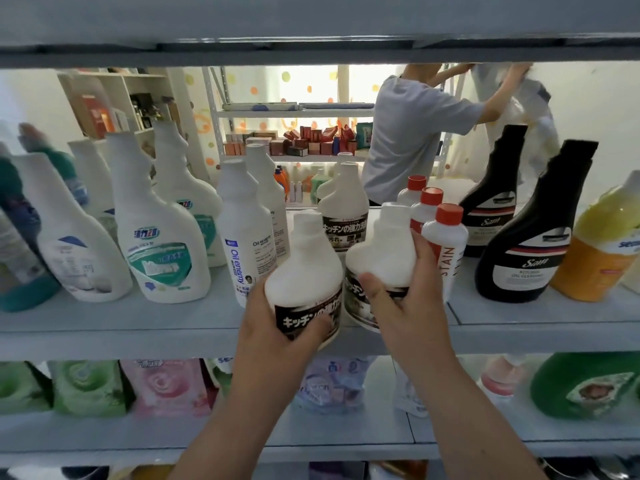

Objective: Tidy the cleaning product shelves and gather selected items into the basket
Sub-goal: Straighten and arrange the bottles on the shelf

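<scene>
My left hand (273, 323) grips a white bottle with a black Japanese label (304, 268) at the front edge of the grey shelf (138, 323). Right beside it, my right hand (405, 292) grips a second white bottle of the same kind (381, 251), thumb across its label. A third bottle of this kind (344, 209) stands behind them on the shelf. No basket is in view.
White spray bottles (159, 237) and an "Oil enemy" bottle (242, 244) stand to the left. Red-capped bottles (443, 237), black bottles (530, 237) and a yellow one (602, 247) stand to the right. Refill pouches (162, 386) fill the shelf below. A person (408, 133) works at shelves behind.
</scene>
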`<state>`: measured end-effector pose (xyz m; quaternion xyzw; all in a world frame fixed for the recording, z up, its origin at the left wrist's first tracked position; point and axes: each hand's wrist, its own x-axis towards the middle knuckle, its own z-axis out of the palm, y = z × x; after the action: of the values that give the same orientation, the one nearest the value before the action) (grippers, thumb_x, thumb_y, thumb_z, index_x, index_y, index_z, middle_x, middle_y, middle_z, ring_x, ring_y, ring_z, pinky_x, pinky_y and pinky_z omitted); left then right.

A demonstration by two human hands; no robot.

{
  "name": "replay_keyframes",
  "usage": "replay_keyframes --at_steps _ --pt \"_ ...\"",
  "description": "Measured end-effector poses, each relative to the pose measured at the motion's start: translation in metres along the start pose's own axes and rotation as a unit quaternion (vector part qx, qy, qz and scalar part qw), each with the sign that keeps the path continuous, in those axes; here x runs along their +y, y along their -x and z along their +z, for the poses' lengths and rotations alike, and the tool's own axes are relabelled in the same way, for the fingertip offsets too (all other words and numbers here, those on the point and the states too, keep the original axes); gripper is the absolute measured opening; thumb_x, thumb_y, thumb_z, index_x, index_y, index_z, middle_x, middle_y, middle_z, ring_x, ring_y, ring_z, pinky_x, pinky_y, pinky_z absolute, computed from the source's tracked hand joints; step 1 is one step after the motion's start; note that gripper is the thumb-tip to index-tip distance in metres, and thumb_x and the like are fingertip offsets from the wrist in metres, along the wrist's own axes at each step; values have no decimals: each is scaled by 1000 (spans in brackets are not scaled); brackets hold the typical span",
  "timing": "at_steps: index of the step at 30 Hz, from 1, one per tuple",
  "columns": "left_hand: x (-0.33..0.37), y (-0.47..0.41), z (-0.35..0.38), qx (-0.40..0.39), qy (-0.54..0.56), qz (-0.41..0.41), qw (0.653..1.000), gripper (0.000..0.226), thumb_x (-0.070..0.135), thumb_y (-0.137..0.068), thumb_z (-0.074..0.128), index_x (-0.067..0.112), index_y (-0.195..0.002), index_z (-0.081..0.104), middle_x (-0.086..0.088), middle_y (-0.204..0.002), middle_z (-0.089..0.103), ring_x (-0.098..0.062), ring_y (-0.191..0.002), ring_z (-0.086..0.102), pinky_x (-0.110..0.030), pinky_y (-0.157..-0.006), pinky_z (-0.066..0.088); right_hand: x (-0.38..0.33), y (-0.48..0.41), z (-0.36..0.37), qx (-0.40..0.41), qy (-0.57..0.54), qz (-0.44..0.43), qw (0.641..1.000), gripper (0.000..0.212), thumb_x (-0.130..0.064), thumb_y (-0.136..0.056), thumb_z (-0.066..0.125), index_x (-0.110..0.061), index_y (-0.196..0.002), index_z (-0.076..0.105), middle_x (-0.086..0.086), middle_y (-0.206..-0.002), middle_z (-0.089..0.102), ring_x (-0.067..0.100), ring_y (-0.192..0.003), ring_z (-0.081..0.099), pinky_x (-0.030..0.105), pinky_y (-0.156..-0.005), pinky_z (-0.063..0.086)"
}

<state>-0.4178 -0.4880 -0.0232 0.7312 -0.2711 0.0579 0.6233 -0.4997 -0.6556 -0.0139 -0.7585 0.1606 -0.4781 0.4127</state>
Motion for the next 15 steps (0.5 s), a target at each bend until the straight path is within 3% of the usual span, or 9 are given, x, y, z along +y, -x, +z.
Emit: replay_keyframes --at_steps 2,4,5,6,9,11,15 --pt "-4 5 -15 13 27 1 1000 64 57 -58 74 74 -110 42 46 -110 59 22 -101 56 4 -73 41 2 -4 11 -31 32 -11 999 81 -30 -89 77 -33 -154 28 -2 -143 42 13 -126 44 22 -105 42" --pt "-12 9 -30 17 55 3 998 63 54 -57 75 72 -111 48 41 -108 64 17 -97 62 -2 -71 47 2 -5 22 -65 61 -8 996 93 -23 -85 77 -35 -157 20 -2 -143 37 4 -119 37 2 -99 31" --pt "-15 11 -37 16 67 -1 998 63 53 -57 75 73 -110 49 39 -107 66 15 -97 64 -8 -70 51 1 -6 27 -84 66 0 994 98 -22 -83 78 -38 -158 15 -2 -144 36 0 -116 35 -1 -96 31" --pt "-18 13 -44 15 79 -8 997 63 53 -56 76 74 -110 50 37 -106 68 13 -96 65 -14 -73 52 -2 -7 33 -104 66 8 992 103 -23 -83 79 -42 -158 11 -2 -146 37 0 -116 37 3 -99 35" --pt "-30 16 -61 6 134 -39 990 65 49 -57 79 67 -115 56 20 -111 74 -6 -100 72 -36 -79 58 -8 -11 49 -144 70 15 987 107 -25 -87 77 -43 -160 1 3 -155 40 17 -131 50 44 -107 50" --pt "-37 18 -70 -1 168 -58 984 66 46 -58 82 62 -118 59 8 -113 75 -21 -101 74 -40 -75 60 -11 -13 63 -151 107 5 983 104 -26 -92 74 -41 -160 -4 7 -157 39 24 -131 54 48 -106 50" --pt "-45 23 -78 -8 219 -82 972 65 41 -58 85 52 -119 64 2 -110 75 -23 -98 72 -41 -76 60 -14 -19 85 -136 135 6 981 99 -29 -92 76 -36 -160 4 7 -162 33 26 -144 39 44 -114 38"
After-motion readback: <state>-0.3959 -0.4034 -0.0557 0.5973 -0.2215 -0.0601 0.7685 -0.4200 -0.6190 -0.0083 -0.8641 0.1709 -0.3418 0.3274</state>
